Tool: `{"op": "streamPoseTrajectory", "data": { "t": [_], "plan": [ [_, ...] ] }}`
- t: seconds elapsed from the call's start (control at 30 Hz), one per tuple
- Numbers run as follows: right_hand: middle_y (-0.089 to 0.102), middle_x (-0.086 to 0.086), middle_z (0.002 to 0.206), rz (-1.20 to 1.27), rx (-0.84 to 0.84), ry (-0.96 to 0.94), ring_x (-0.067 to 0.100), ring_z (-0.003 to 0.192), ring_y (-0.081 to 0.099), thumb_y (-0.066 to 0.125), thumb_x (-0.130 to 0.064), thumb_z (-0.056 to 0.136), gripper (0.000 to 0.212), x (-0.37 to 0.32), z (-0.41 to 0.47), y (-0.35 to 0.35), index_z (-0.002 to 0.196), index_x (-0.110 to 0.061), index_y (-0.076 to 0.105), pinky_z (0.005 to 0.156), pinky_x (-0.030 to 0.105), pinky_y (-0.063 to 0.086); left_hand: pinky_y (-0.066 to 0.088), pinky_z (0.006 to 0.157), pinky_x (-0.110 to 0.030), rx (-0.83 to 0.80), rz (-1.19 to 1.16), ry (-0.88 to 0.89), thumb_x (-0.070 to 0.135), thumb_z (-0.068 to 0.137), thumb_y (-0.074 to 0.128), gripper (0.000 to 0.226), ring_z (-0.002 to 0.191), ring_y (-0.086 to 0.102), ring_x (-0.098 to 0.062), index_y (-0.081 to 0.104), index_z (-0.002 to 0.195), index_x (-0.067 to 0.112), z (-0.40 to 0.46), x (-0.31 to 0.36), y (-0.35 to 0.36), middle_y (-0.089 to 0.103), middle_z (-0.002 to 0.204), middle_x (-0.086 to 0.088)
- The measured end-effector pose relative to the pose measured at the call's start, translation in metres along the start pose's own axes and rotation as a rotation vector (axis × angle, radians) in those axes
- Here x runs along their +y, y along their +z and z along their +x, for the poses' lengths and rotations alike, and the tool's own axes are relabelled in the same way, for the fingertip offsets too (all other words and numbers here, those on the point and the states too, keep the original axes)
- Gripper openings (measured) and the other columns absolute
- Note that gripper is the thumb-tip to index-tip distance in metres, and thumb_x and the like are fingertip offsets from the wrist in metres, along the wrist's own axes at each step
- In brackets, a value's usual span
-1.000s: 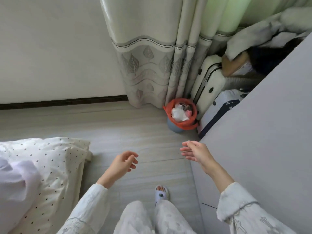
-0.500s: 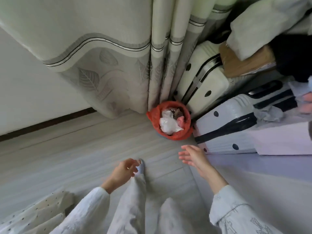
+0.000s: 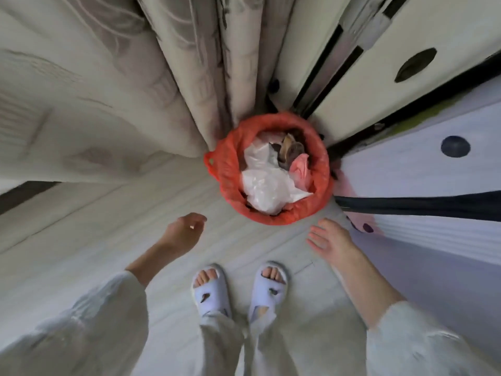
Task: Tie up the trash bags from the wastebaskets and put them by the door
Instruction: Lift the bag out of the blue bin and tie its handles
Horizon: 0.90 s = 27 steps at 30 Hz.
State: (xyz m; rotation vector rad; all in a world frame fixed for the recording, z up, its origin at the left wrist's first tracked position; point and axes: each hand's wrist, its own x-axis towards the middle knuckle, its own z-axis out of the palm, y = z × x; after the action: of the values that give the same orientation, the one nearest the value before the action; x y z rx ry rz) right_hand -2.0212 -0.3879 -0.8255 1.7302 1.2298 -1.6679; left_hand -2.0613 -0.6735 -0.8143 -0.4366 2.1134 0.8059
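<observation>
Both hands hang free above the pale floor (image 3: 89, 229) and hold nothing. The left hand (image 3: 182, 231) has loosely curled fingers; the right hand (image 3: 329, 237) has its fingers spread and nearly straight. Just beyond the two hands, between them, stands the red trash bag (image 3: 230, 169), open at the top, with white crumpled plastic (image 3: 264, 185) inside. Beyond the left hand hangs the curtain (image 3: 168, 77). Beside the right hand lies a suitcase (image 3: 423, 175). Below the hands are two slippers (image 3: 210, 293).

Bare floor (image 3: 113, 240) before red bag (image 3: 230, 169), curtain (image 3: 173, 85) behind, suitcases (image 3: 406, 169) (touching) right
</observation>
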Motion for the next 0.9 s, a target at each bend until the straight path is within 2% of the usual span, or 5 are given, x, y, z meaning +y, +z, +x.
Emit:
{"op": "streamPoseTrajectory", "data": {
  "t": [0.13, 0.3, 0.5, 0.7, 0.9],
  "plan": [
    [0.041, -0.004, 0.079, 0.157, -0.015, 0.023, 0.011, 0.071, 0.042, 0.045, -0.039, 0.092, 0.016, 0.002, 0.079, 0.000, 0.080, -0.028, 0.047, 0.081, 0.034, 0.045, 0.043, 0.090, -0.038, -0.023, -0.361, -0.134, 0.026, 0.095, 0.044, 0.026, 0.103, 0.053, -0.027, 0.057, 0.113, 0.013, 0.081, 0.001, 0.029, 0.053, 0.112, -0.011],
    [0.053, -0.006, 0.123, 0.212, -0.026, -0.072, 0.014, 0.114, 0.045, 0.055, -0.044, 0.085, 0.031, -0.009, 0.122, -0.001, 0.112, -0.031, 0.054, 0.101, 0.045, 0.033, 0.044, 0.096, -0.041, -0.175, -1.039, -0.242, 0.052, 0.088, 0.044, 0.065, 0.111, 0.055, -0.019, 0.028, 0.138, 0.012, 0.139, 0.016, 0.030, 0.054, 0.122, -0.006],
    [0.049, -0.009, 0.047, 0.133, 0.019, -0.102, 0.004, 0.052, 0.049, 0.049, -0.016, 0.089, 0.017, -0.014, 0.115, -0.004, 0.075, -0.022, 0.058, 0.065, 0.021, 0.043, 0.050, 0.049, -0.022, 0.064, -1.060, -0.235, 0.004, 0.088, 0.046, 0.020, 0.046, 0.053, -0.008, 0.054, 0.072, 0.013, 0.133, 0.030, 0.032, 0.054, 0.040, 0.006],
    [0.044, -0.010, 0.052, -0.084, 0.110, -0.288, 0.007, 0.046, 0.035, 0.052, -0.024, 0.090, 0.025, -0.006, 0.059, -0.013, 0.066, -0.019, 0.053, 0.053, 0.021, 0.031, 0.055, 0.057, -0.031, 0.121, -0.800, -0.171, 0.011, 0.096, 0.034, 0.021, 0.067, 0.056, -0.013, 0.051, 0.107, 0.017, 0.074, 0.026, 0.025, 0.057, 0.080, 0.000],
    [0.039, -0.008, 0.047, 0.101, 0.186, -0.379, 0.010, 0.051, 0.036, 0.054, -0.018, 0.089, 0.026, -0.038, -0.011, -0.023, 0.064, -0.023, 0.048, 0.045, 0.016, 0.035, 0.045, 0.035, -0.017, 0.207, -0.698, -0.064, 0.005, 0.094, 0.020, 0.027, 0.030, 0.041, -0.005, 0.045, 0.103, 0.012, 0.028, 0.050, -0.012, 0.040, 0.063, -0.007]
  ]
}}
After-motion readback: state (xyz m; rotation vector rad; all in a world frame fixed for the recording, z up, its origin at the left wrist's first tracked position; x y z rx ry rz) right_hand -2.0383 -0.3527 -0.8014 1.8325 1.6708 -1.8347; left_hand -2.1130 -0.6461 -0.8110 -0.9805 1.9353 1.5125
